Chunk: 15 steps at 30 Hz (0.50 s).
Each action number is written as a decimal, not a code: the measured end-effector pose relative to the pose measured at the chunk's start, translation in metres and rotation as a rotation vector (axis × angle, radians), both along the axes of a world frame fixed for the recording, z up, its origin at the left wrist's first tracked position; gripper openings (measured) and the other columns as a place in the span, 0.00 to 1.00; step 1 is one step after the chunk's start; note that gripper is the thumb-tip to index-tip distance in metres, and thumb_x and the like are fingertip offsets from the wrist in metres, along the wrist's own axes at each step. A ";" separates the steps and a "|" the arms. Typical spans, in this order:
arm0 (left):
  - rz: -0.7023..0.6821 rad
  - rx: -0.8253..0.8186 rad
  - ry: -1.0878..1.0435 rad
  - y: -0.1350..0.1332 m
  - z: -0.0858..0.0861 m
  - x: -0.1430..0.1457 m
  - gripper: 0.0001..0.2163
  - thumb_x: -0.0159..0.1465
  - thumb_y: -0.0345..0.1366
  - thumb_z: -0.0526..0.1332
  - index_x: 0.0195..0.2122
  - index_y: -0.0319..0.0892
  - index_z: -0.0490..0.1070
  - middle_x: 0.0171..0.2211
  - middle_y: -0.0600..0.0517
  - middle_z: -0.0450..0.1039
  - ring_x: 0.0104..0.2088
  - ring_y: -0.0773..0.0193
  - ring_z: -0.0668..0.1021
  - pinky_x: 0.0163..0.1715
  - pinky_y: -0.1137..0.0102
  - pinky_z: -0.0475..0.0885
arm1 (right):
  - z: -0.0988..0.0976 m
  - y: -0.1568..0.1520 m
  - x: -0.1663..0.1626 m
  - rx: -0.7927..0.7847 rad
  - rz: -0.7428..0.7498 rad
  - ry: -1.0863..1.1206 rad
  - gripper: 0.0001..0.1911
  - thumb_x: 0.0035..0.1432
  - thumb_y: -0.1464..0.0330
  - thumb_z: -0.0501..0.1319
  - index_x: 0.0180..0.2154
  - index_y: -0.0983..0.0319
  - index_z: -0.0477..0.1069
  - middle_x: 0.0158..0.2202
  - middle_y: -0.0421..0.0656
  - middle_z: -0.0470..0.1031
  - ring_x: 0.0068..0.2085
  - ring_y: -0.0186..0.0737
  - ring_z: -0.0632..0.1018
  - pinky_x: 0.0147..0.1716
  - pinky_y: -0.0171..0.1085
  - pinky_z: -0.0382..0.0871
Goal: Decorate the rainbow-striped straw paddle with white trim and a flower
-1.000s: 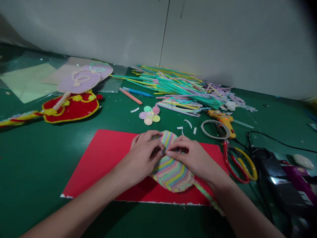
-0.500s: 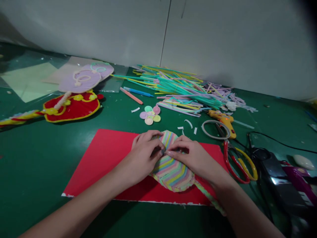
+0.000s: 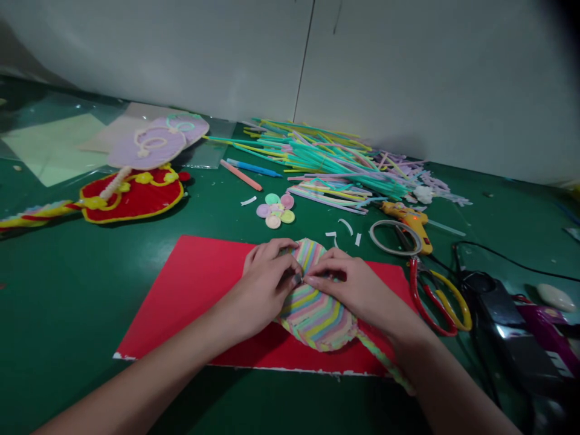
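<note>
Two hands, the left hand and the right hand, touch a stripy fan on a red board, on the table. Their fingers curl in, tips close together (too small to tell if they pinch anything). Stripes fill the part that shows, and the twisty handle is on. The fan looks mostly made, though its middle may need more work. A flower lies apart, not on it.

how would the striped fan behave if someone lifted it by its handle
The striped fan is probably light, seemingly made of thin fuzzy strips. Its handle, much narrower than the rest, may flex. Broad and flat, it would likely slide, not roll, if pushed.
</note>
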<state>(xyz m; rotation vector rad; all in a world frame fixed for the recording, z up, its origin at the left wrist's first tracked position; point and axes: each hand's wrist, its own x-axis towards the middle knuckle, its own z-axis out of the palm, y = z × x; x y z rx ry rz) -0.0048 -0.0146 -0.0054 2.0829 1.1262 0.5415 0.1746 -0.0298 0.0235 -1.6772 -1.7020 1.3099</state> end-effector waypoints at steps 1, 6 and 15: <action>0.001 -0.006 -0.001 0.000 0.000 0.000 0.07 0.62 0.27 0.52 0.32 0.45 0.67 0.54 0.51 0.60 0.56 0.56 0.61 0.53 0.55 0.58 | 0.000 0.000 0.000 0.004 0.000 0.000 0.05 0.51 0.66 0.62 0.30 0.59 0.76 0.35 0.42 0.68 0.39 0.39 0.72 0.39 0.38 0.66; 0.014 -0.025 0.003 0.000 0.001 0.000 0.07 0.62 0.27 0.52 0.33 0.45 0.67 0.54 0.51 0.60 0.56 0.56 0.61 0.53 0.55 0.58 | -0.001 0.000 0.001 0.026 0.001 0.006 0.05 0.51 0.65 0.63 0.29 0.60 0.76 0.34 0.42 0.67 0.38 0.38 0.72 0.39 0.37 0.66; 0.024 -0.003 -0.008 0.000 0.000 0.001 0.06 0.62 0.28 0.53 0.32 0.45 0.67 0.53 0.51 0.61 0.54 0.55 0.63 0.51 0.55 0.60 | -0.001 0.001 0.002 0.029 0.025 -0.008 0.06 0.52 0.64 0.62 0.29 0.59 0.76 0.34 0.42 0.67 0.39 0.39 0.71 0.39 0.37 0.65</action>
